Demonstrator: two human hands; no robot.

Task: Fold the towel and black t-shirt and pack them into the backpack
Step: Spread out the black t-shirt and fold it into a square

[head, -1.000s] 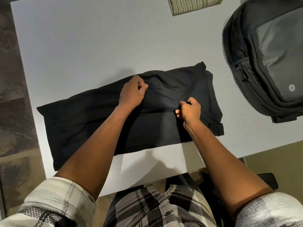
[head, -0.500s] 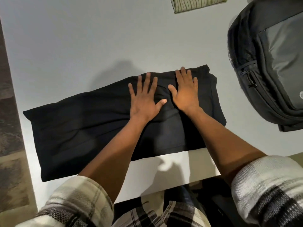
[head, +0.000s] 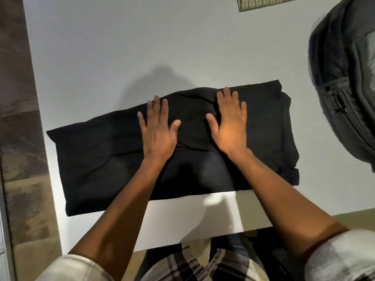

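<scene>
The black t-shirt point(head: 97, 157) lies folded into a long band across the white table point(head: 121, 47), near its front edge. My left hand point(head: 157, 130) presses flat on the shirt's middle, fingers straight and spread. My right hand point(head: 231, 124) presses flat just to the right of it, also with straight fingers. A green striped folded towel point(head: 269, 2) lies at the table's far edge, partly cut off by the frame. The dark grey backpack point(head: 345, 82) lies at the right side of the table, its zippers facing the shirt.
The table's left edge runs beside a brown patterned floor point(head: 18, 118). The front edge is close to my body, with my plaid clothing point(head: 192, 264) below it. Bare white tabletop stretches behind the shirt.
A second ago both hands pinched the shirt's fabric; they then opened flat on it. Since half a second ago the hands have slid apart, smoothing the shirt.
</scene>
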